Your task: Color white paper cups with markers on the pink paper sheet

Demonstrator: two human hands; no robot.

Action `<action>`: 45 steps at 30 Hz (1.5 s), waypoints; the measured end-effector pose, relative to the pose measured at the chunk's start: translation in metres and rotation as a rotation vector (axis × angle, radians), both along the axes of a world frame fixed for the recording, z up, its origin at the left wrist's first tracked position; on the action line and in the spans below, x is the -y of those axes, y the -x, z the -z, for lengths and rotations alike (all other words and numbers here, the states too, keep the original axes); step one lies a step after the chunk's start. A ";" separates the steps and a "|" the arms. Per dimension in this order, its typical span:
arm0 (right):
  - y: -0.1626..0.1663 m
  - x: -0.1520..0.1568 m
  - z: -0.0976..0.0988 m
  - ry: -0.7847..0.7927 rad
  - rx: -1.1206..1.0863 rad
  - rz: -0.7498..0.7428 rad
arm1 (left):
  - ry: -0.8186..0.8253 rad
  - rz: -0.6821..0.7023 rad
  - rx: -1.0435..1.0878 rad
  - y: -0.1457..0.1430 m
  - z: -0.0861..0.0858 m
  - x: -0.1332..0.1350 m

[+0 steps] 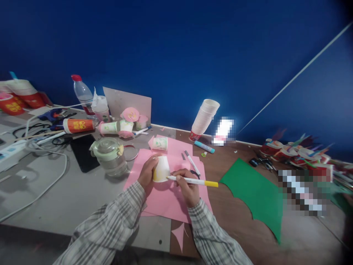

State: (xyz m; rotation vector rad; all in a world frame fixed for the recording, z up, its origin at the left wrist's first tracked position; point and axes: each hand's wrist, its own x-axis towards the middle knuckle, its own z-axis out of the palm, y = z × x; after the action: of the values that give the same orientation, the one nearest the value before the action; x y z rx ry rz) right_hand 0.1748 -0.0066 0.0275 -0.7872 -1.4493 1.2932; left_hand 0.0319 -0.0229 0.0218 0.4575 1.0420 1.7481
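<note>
My left hand (149, 171) grips a white paper cup (162, 167) that carries yellow colouring on its side. In my right hand (188, 187) is a marker (197, 181) with a white barrel and a yellow end; its tip is at the cup's right side. Both hands are over pink paper (162, 200). Just behind the cup lies another small paper cup (160, 143) with green marks and pink paper on it. A grey-capped marker (193, 163) rests on the pink paper, and dark scissor handles (195, 173) show partly behind my right hand.
A lidded glass jar (110, 158) and a black phone-like slab (85, 152) are at left, among cables. Stacked paper cups (204, 119) lean near the wall. Scalloped green paper (256, 195) lies at right, before several decorated cups (298, 154). A plastic bottle (82, 94) stands back left.
</note>
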 end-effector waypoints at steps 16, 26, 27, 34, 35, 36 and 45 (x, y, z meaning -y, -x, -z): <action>0.000 0.000 -0.003 -0.040 0.029 0.030 | 0.014 0.018 0.005 0.000 0.000 0.000; 0.001 0.000 -0.003 -0.054 0.032 0.042 | 0.013 0.018 0.025 0.000 0.000 0.001; 0.000 0.000 -0.003 -0.053 0.033 0.042 | 0.013 0.017 0.026 0.000 0.000 0.001; 0.000 -0.001 -0.003 -0.058 0.033 0.015 | 0.023 0.002 0.028 0.000 0.000 0.000; 0.000 -0.001 -0.003 -0.061 0.034 0.018 | 0.025 -0.002 0.028 0.000 -0.001 0.000; 0.000 -0.001 -0.004 -0.063 0.035 0.022 | 0.027 -0.003 0.028 0.000 -0.001 0.000; -0.002 -0.001 0.002 -0.031 0.002 -0.039 | 0.025 0.018 0.025 0.000 0.000 0.000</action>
State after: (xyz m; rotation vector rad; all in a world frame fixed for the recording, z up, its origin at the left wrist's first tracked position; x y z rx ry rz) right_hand 0.1766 -0.0056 0.0250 -0.7433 -1.4889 1.2965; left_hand 0.0316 -0.0230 0.0222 0.4270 1.0386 1.7190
